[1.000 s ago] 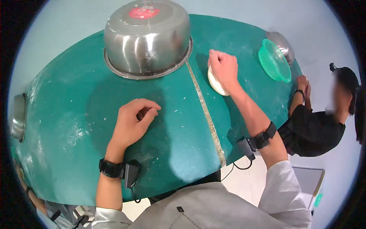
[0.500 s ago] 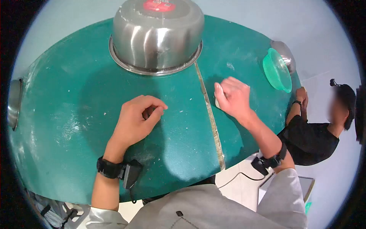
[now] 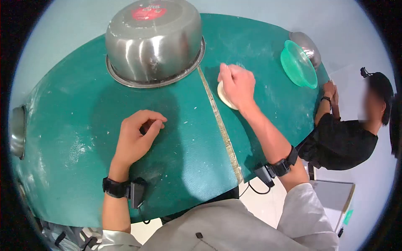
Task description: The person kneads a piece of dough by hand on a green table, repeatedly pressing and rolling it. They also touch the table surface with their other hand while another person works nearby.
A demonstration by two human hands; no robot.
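My right hand (image 3: 239, 85) is closed in a fist over a pale, flat, round piece of dough (image 3: 226, 97). The dough's left edge shows beside the fist, and the rest is hidden under it. Both are just right of a strip-like seam (image 3: 217, 119) across the green tabletop (image 3: 188, 154). To the left of the seam, my left hand (image 3: 140, 136) has its fingers curled and the thumb close to the forefinger, with nothing visible in it. Beyond my hands stands a large steel bowl (image 3: 155, 54), upside down, with a red label on its base.
A green plastic basin (image 3: 298, 65) is tilted against another metal bowl (image 3: 307, 48) at the right edge. Another steel bowl (image 3: 17, 131) sits at the far left. A person in black (image 3: 345, 142) is at the right end. Cables hang from both wrist devices.
The view has shifted a little. My right hand has moved slightly farther across the table, and more of the dough shows beside it. My left hand stays curled in about the same place.
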